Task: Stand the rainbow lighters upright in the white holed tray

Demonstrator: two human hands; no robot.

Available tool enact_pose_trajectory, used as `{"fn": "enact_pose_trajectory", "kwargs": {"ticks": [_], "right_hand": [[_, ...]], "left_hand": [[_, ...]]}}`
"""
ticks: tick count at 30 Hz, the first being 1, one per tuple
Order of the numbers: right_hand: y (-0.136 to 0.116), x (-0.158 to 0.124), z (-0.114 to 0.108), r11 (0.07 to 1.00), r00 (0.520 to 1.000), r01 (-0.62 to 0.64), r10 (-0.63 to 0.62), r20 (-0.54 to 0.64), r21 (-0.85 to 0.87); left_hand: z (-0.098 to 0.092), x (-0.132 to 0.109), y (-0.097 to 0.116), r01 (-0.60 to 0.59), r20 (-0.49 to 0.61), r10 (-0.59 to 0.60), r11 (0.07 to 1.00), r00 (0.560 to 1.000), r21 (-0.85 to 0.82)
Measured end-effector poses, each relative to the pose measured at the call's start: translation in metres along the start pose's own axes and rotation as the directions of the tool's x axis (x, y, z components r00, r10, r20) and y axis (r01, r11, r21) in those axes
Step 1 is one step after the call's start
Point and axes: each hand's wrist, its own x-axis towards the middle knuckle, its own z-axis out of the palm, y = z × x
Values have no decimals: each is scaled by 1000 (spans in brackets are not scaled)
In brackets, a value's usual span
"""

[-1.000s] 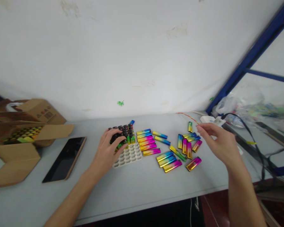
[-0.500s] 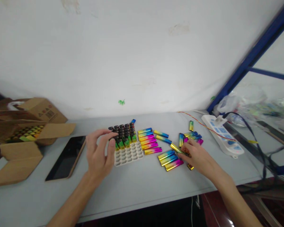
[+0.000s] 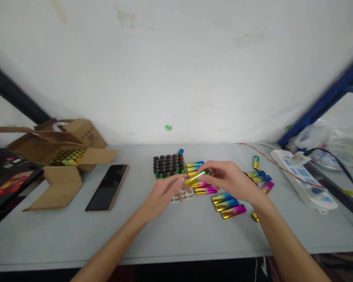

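Between my two hands, above the tray, is a shiny gold lighter (image 3: pixel 195 178) with a dark end. My right hand (image 3: pixel 231 179) pinches it at the dark end. The fingertips of my left hand (image 3: pixel 164 194) close on its other end. Beneath and behind my left hand, a white tray (image 3: pixel 186 195) with oval recesses shows in part. Several black-topped lighters (image 3: pixel 168 165) with green bodies stand upright in its rear rows. A row of metallic lighters (image 3: pixel 205 190) lies beside the tray, partly covered by my right hand.
More coloured lighters (image 3: pixel 233 211) lie right of the tray, some behind my right forearm. A white power strip (image 3: pixel 306 178) with cables lies at the right. On the left are a phone (image 3: pixel 107 188) and an open cardboard box (image 3: pixel 98 155) containing lighters. A wall stands behind.
My right hand has come left from the loose lighters, carrying the gold one up. My left hand has moved right over the tray to meet it. The view has shifted left.
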Motion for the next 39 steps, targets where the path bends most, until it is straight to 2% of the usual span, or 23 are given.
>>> {"fn": "enact_pose_trajectory", "kwargs": {"ticks": [5,7,10,12,15,19,23,27,31,35,39], "right_hand": [[-1,30,22,992,995,39,-50,89,122],[3,37,24,986,992,22,-42,122,163],[13,41,24,983,989,12,-38,139,185],[22,40,23,994,998,36,-41,39,107],[38,36,22,990,988,63,-80,-129,-126],[53,28,24,927,984,78,-131,-122,-366],[53,25,25,895,984,78,-141,-113,-440],[47,24,27,891,986,96,-147,-82,-444],[43,22,29,881,985,95,-150,-82,-463],[46,22,31,868,986,91,-148,-80,-488],[49,23,32,863,983,128,-176,-54,-489]], "left_hand": [[-7,3,1,91,58,-81,976,995,-197],[-10,2,3,121,73,-107,967,992,-226],[-12,1,6,105,132,-78,972,988,-211],[-12,1,7,102,168,-66,971,984,-217],[-9,0,4,144,175,-99,953,980,-268],[-6,0,-2,209,199,-150,922,969,-327],[-8,0,-5,258,141,-225,918,964,-302],[-11,0,-6,199,96,-181,953,979,-229],[-13,1,-11,164,37,-161,932,986,-324],[-11,4,-11,240,35,-244,899,969,-367],[-8,8,-8,273,-62,-302,918,951,-287]]}}
